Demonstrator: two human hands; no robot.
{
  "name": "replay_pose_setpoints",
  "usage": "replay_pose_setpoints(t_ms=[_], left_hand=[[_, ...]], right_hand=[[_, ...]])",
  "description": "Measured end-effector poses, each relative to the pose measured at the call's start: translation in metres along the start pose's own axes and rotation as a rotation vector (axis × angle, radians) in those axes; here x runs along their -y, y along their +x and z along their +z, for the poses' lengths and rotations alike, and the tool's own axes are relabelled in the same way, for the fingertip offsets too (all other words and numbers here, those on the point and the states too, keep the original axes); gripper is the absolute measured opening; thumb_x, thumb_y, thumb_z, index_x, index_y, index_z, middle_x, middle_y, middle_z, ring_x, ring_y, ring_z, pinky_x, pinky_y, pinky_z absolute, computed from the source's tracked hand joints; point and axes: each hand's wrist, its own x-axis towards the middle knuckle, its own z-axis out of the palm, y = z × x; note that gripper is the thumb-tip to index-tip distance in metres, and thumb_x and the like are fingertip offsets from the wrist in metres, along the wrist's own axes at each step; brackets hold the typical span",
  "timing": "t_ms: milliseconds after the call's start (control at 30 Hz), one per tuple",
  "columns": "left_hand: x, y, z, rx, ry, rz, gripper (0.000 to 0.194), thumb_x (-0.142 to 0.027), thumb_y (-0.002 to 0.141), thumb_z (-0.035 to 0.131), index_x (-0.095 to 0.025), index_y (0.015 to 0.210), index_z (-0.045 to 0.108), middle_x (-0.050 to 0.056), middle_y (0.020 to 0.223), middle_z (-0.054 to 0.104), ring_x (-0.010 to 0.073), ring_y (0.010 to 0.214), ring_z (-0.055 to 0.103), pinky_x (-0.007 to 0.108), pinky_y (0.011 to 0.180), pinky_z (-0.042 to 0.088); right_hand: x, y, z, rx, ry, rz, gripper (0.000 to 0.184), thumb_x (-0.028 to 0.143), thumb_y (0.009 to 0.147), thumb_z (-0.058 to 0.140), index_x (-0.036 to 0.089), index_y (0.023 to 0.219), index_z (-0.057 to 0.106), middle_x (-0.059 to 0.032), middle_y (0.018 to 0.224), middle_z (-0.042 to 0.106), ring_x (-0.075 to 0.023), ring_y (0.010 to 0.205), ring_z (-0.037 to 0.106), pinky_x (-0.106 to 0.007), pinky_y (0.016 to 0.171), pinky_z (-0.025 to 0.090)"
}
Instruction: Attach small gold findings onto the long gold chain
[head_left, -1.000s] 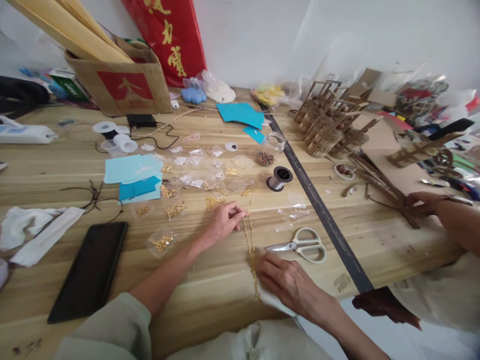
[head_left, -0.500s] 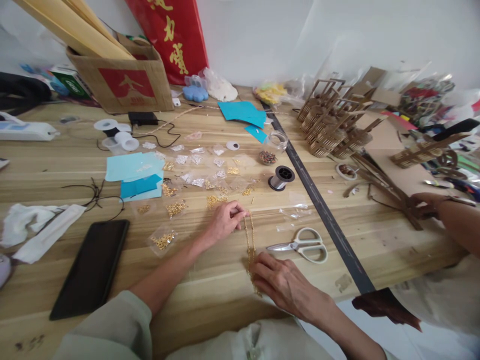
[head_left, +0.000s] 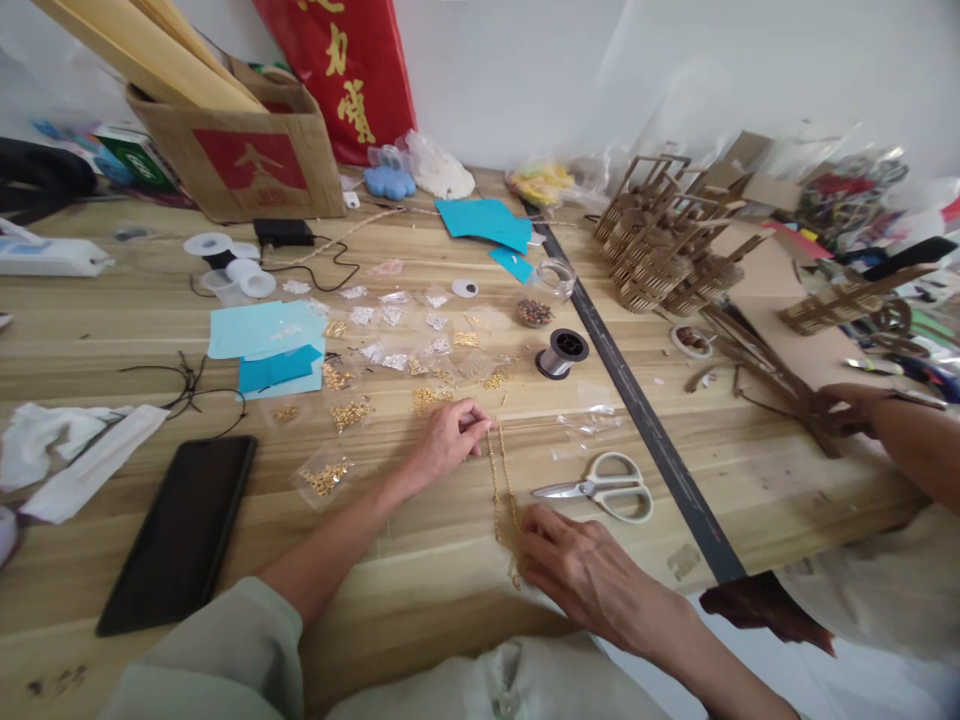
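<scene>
A gold chain (head_left: 501,478) lies stretched on the wooden table (head_left: 420,590), running toward me. My left hand (head_left: 448,438) pinches the chain's far end, fingers closed. My right hand (head_left: 581,568) rests palm down on the near end of the chain, fingers curled onto it; whether it grips the chain I cannot tell. White-handled scissors (head_left: 607,487) lie just right of the chain. Small clear bags of gold beads (head_left: 350,413) and silver beads (head_left: 390,318) are spread beyond my left hand.
A black phone (head_left: 180,530) lies at the left front. A spool of wire (head_left: 562,353) and a jar of beads (head_left: 541,296) stand behind the scissors. A dark strip (head_left: 637,410) crosses the table. Another person's hand (head_left: 847,408) touches wooden model parts (head_left: 660,240) at right. A cardboard box (head_left: 240,155) stands at the back.
My right hand has shifted slightly along the chain's near end, and the two strands now lie a little apart. My left hand keeps its pinch at the far end.
</scene>
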Motion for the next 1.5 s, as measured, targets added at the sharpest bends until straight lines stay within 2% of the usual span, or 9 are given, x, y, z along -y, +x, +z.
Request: replay_pose_setpoints(t_ms=[367,600,733,867,1167,1367,1500], left_hand=[[-0.002,0.0,0.001,-0.01,0.014,-0.009,0.017,-0.031,0.081,0.055,-0.015,0.074,0.053,0.005,0.071,0.07,0.0087,0.044,0.058,0.016,0.04,0.039],[-0.004,0.0,0.0,-0.005,0.011,-0.012,0.018,-0.032,0.081,0.054,-0.015,0.074,0.053,0.008,0.077,0.071,0.0093,0.045,0.058,0.017,0.041,0.04],[-0.004,0.0,0.0,-0.004,0.013,-0.021,0.017,-0.03,0.081,0.054,-0.015,0.074,0.052,0.008,0.075,0.07,0.009,0.045,0.058,0.017,0.04,0.041],[-0.003,-0.001,0.0,-0.004,0.003,-0.015,0.016,-0.029,0.081,0.054,-0.015,0.074,0.052,0.006,0.072,0.069,0.0086,0.045,0.058,0.016,0.04,0.04],[0.003,0.0,0.001,-0.003,-0.003,0.01,0.017,-0.03,0.082,0.054,-0.015,0.075,0.052,0.006,0.073,0.069,0.0077,0.044,0.058,0.015,0.038,0.04],[0.003,0.0,0.001,-0.009,-0.003,0.011,0.017,-0.03,0.082,0.054,-0.015,0.074,0.052,0.005,0.069,0.068,0.0081,0.044,0.058,0.015,0.037,0.039],[0.002,0.0,0.001,-0.019,0.007,0.008,0.016,-0.029,0.082,0.054,-0.015,0.073,0.052,0.004,0.065,0.067,0.0082,0.043,0.057,0.015,0.038,0.04]], right_hand=[[0.008,-0.001,-0.006,0.062,0.054,-0.035,0.007,0.015,0.089,0.048,0.02,0.089,0.053,-0.0034,0.095,0.056,-0.0137,0.072,0.056,-0.024,0.06,0.038],[0.01,-0.002,0.001,0.082,0.042,-0.07,0.006,0.017,0.09,0.048,0.02,0.094,0.052,-0.0024,0.091,0.056,-0.014,0.073,0.056,-0.024,0.057,0.036],[0.012,-0.002,0.004,0.075,-0.01,-0.074,0.003,0.017,0.089,0.051,0.019,0.087,0.052,-0.0016,0.087,0.058,-0.0142,0.072,0.056,-0.024,0.055,0.033],[0.014,-0.003,0.006,0.082,-0.046,-0.087,0.009,0.015,0.086,0.056,0.018,0.079,0.052,-0.0001,0.079,0.059,-0.0142,0.067,0.057,-0.025,0.053,0.031],[0.012,-0.01,0.0,0.111,0.077,-0.06,0.008,0.025,0.089,0.056,0.02,0.084,0.054,0.0002,0.085,0.061,-0.0156,0.075,0.06,-0.026,0.062,0.038],[0.008,-0.009,-0.004,0.017,0.099,-0.026,0.016,0.025,0.095,0.044,0.019,0.085,0.055,-0.0021,0.087,0.058,-0.014,0.074,0.057,-0.026,0.06,0.036],[0.005,-0.007,-0.002,0.006,0.052,-0.015,0.017,0.022,0.096,0.04,0.019,0.086,0.054,-0.0024,0.086,0.057,-0.0142,0.073,0.056,-0.026,0.058,0.034]])
